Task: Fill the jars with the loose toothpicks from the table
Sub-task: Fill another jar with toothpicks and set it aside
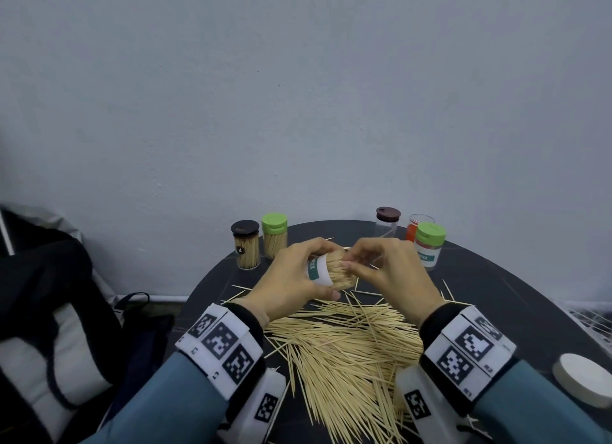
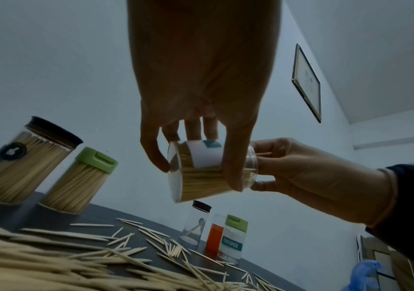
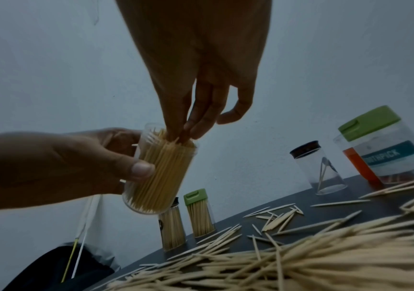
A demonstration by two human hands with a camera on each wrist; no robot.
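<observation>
Dark round table (image 1: 480,298) stands against a plain pale wall. Loose toothpicks (image 1: 347,347) lie heaped on its near half, between the two wrists, with strays toward the centre.

Left hand (image 1: 291,278): fingers and thumb wrapped round a clear toothpick jar (image 1: 326,269) with a white and teal label. The jar is held off the table above the heap, tilted, open mouth toward the right hand, and packed with toothpicks.

Right hand (image 1: 384,271): fingertips (image 3: 188,130) bunched narrow at the jar mouth, touching the toothpick ends; little finger curled clear.

Far left edge: black-lidded jar (image 1: 245,245) and green-lidded jar (image 1: 274,235), both upright, full, just beside each other.

Far right edge: dark-lidded clear jar (image 1: 387,223) holding a few toothpicks, an open clear jar with an orange label (image 1: 415,228), and a green-lidded labelled jar (image 1: 429,246), grouped close.

Near right edge: white lid (image 1: 583,379), lying flat.
</observation>
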